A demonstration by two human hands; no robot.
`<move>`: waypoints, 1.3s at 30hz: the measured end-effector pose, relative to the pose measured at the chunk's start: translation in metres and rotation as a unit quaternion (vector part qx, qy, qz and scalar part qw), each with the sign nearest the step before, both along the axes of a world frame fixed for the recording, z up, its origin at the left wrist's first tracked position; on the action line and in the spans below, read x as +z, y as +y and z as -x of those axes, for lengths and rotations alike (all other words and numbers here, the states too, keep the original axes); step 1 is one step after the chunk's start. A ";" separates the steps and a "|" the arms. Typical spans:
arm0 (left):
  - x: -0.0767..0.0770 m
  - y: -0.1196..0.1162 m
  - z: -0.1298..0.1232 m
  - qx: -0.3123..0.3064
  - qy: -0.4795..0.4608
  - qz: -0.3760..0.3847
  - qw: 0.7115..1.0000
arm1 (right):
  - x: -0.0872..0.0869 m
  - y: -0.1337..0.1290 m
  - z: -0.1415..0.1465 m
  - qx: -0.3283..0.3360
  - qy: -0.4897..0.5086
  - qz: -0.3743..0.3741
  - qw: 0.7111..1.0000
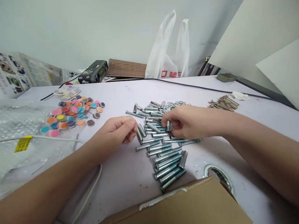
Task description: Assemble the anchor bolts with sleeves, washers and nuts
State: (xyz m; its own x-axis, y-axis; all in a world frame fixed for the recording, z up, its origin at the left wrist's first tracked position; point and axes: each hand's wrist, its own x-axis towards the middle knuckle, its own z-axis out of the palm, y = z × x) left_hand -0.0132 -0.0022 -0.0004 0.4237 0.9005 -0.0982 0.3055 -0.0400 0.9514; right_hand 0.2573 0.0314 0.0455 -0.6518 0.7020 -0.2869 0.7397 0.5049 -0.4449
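Metal sleeve (168, 126) is pinched by right hand (178, 122), right of frame centre, among bolts (168, 162). Left hand (121, 129) is curled, left of centre; whether anything is gripped can't be told.

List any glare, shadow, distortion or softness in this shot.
Head view: highlights on the bubble wrap and metal bolts; soft shadow on the table near the right forearm; far table edge bowed, probably lens distortion; yellow label print too soft to read.
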 end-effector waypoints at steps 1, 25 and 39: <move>0.001 -0.001 -0.001 -0.002 0.012 -0.009 1.000 | -0.002 0.001 -0.001 0.005 0.003 -0.001 1.000; -0.009 -0.006 -0.018 0.004 0.165 -0.253 0.953 | 0.009 -0.018 0.040 -0.080 0.364 -0.090 0.924; 0.002 -0.009 -0.028 0.031 0.242 -0.217 0.945 | -0.010 -0.010 0.041 -0.067 0.456 -0.118 0.880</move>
State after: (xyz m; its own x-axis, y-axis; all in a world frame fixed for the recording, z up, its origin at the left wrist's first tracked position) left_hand 0.0150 -0.0109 0.0021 0.3685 0.9221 0.1180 0.7157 -0.3624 0.5970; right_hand 0.2166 0.0214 0.0357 -0.4425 0.7598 0.4764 0.1903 0.5987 -0.7780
